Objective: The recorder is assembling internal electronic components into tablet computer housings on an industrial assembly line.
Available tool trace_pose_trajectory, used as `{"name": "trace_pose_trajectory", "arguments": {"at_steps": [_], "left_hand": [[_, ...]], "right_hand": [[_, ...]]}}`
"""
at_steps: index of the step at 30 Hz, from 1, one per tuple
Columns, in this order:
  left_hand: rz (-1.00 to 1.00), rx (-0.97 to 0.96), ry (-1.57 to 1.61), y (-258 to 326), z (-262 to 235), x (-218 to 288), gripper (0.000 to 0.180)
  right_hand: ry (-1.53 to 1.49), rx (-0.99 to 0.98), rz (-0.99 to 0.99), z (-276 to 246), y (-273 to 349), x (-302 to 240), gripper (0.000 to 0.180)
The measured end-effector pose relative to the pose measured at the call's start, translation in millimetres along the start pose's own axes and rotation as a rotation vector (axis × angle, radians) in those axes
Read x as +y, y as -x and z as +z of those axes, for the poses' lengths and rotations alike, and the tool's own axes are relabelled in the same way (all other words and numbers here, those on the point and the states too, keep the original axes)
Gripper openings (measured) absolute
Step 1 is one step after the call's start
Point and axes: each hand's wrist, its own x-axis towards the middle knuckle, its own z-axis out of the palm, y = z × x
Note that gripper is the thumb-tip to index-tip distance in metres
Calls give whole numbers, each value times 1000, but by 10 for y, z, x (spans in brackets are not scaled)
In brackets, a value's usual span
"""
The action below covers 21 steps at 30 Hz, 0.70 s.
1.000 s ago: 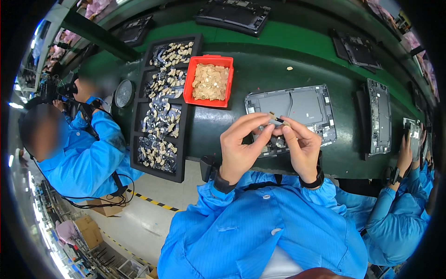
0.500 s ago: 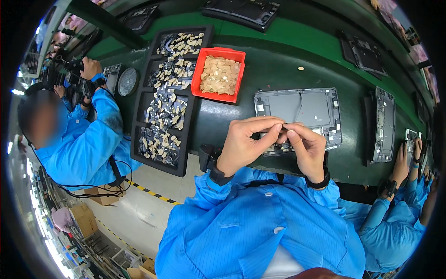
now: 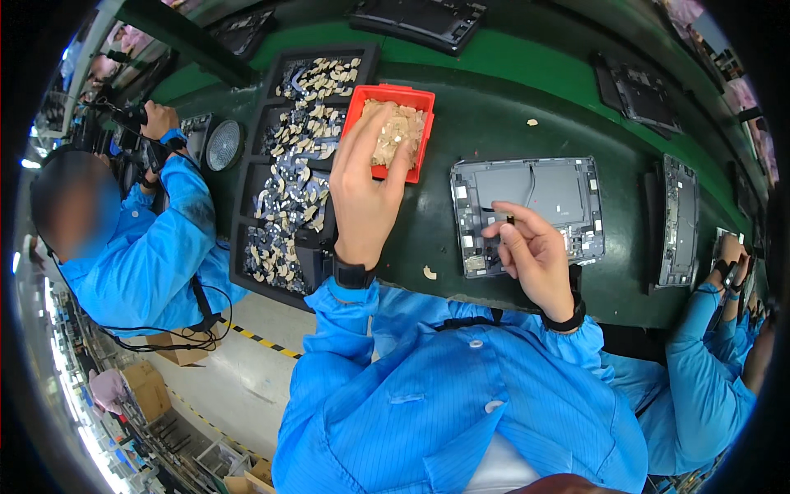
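Note:
My left hand reaches over the near left side of a red plastic bin filled with small flat tan pieces. Its fingers are apart, with nothing visible between them. Thumb and forefinger of my right hand pinch a small dark piece. Beneath that hand, on the dark green table, lies an opened grey tablet-like device with a thin dark cable across it. A small curved tan piece rests on the table between my hands.
Left of the bin, a black compartmented tray holds many small dark parts with tan pieces. More opened devices lie at the right and far side. Co-workers in blue sit on both sides; a round metal dish stands near the left one.
My hands have parted. The left has moved left and away from me to the bin, its fingers spreading; the right stays above the device. The curved tan piece now shows on the table.

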Motion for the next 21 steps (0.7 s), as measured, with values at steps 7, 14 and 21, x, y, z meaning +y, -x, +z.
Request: {"name": "trace_pose_trajectory", "arguments": {"at_steps": [7,14,21], "left_hand": [[392,-374,95,345,40,404,25],[353,-274,119,462,38,407,26],[341,-392,36,453,-42,483,26]], "right_hand": [[55,-2,-40,1,17,79,26],[95,36,-35,30,72,3,26],[431,79,-216,22,115,-79,20]]}}
